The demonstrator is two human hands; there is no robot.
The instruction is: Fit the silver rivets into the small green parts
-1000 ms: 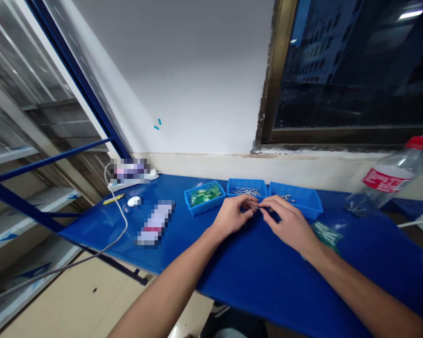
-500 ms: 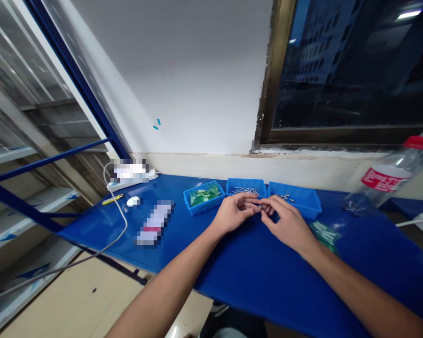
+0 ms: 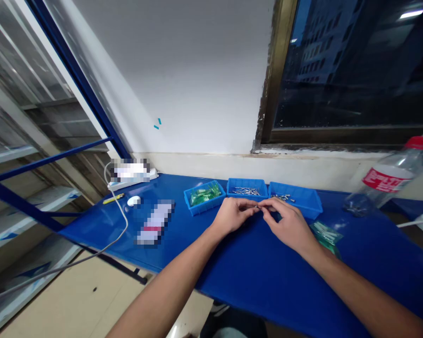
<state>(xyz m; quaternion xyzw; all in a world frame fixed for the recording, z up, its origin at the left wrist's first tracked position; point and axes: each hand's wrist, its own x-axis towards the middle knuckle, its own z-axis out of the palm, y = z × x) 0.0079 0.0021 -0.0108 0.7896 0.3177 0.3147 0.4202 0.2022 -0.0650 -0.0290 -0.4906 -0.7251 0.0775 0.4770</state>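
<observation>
2 hands [image 3: 231, 217] pinch a small part [image 3: 257, 207] above the blue windowside table [image 3: 243, 272].

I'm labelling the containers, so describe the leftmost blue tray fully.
The leftmost blue tray is a shallow, open-topped rectangle, apparently moulded plastic, with upright walls. It sits upright on the blue table, turned at an angle to the middle tray beside it. Glossy green packets fill much of it. The left hand is near its right end; whether either that hand or the middle tray touches it, I cannot tell.
</observation>
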